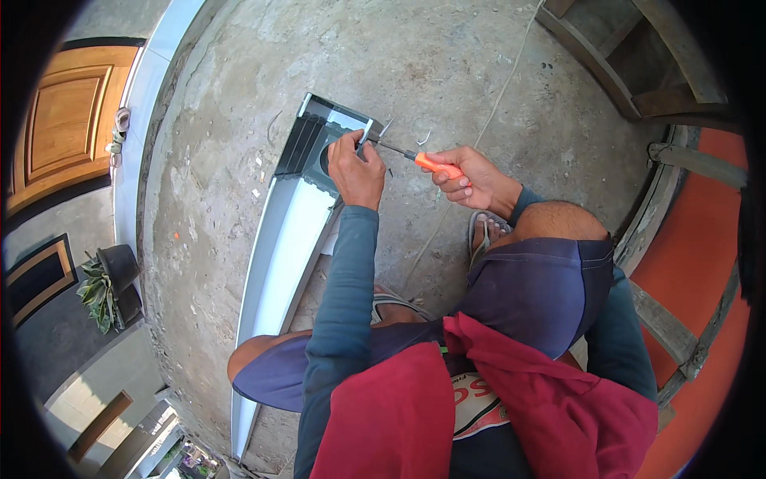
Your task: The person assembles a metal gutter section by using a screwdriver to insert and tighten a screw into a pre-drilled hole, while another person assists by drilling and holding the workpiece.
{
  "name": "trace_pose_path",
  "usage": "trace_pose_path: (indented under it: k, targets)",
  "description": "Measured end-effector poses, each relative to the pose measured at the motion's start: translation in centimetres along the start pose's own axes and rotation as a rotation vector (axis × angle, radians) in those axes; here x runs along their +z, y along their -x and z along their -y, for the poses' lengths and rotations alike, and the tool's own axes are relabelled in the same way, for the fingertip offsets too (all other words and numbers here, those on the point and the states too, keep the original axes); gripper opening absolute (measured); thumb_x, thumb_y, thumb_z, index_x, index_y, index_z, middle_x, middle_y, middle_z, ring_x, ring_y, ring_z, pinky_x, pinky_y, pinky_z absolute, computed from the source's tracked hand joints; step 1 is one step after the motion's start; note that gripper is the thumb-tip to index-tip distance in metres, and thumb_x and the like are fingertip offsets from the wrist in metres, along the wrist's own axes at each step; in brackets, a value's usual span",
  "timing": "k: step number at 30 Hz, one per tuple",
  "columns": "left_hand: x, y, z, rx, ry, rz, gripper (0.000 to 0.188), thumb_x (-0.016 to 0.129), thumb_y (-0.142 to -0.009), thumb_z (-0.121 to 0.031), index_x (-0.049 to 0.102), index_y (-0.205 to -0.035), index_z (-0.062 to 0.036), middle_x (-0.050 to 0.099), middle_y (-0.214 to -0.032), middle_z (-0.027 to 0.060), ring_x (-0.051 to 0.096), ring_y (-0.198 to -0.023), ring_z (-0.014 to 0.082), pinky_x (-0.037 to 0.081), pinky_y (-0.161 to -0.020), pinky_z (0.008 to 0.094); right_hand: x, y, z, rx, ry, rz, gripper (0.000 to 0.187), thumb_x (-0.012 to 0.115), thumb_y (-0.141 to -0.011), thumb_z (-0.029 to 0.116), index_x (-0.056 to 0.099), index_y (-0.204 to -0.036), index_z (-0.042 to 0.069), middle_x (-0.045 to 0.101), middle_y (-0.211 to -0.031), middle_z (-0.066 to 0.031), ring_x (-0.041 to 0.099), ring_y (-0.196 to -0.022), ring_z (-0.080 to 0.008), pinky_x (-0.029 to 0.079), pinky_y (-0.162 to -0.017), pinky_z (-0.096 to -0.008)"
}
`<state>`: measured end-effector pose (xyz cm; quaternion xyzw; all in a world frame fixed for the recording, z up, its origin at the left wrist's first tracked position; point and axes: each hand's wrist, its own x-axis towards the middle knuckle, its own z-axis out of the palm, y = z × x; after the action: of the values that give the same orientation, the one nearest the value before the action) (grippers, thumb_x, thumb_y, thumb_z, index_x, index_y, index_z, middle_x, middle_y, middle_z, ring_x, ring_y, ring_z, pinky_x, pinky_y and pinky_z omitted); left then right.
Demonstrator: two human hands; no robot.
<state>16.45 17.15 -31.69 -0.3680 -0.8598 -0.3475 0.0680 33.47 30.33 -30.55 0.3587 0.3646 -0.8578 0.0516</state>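
A long gutter (281,247), pale inside, lies on the ground to my left and runs back beneath my left leg. Its far end carries a dark grey-green gutter outlet fitting (302,152) with ridges and a round opening, which my left hand partly covers. My left hand (357,172) is closed at the fitting's right edge, with fingertips pinching by a light strip there. My right hand (479,180) grips the orange handle of a screwdriver (439,166). The shaft points left at that same edge, close to my left fingertips. Whether a screw sits at the tip cannot be made out.
A small bent light-coloured piece (424,137) lies on the rough concrete beyond the screwdriver. A thin cord (501,96) crosses the ground. Wooden framing (586,52) stands at the far right, with an orange-red surface behind timber. At left are a wooden door (68,112) and a potted plant (100,295).
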Motion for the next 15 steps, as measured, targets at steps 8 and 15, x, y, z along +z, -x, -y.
trace_pose_path:
  k: [8,15]
  targets:
    - [-0.1,0.2,0.1,0.033,-0.003,0.013,0.018,0.069,-0.080,-0.005,0.070,-0.097,0.0005,0.070,-0.089,0.0171,0.067,-0.085,0.0318,0.053,-0.078,0.0406,-0.1,-0.3,-1.8,-1.050,0.870,-0.184,0.016,0.063,-0.095,0.015,0.059,-0.097,0.000,0.064,-0.072,-0.0122,0.063,-0.055,-0.0207,0.047,-0.049,-0.0365]
    - [0.1,0.2,0.0,0.019,-0.015,-0.009,0.018,0.068,-0.080,-0.004,0.070,-0.097,0.0004,0.070,-0.090,0.0170,0.067,-0.087,0.0322,0.052,-0.078,0.0411,1.0,0.1,-0.8,-0.237,0.350,-0.113,0.014,0.061,-0.099,0.017,0.063,-0.098,0.003,0.064,-0.075,-0.0072,0.051,-0.047,-0.0112,0.040,-0.043,-0.0278]
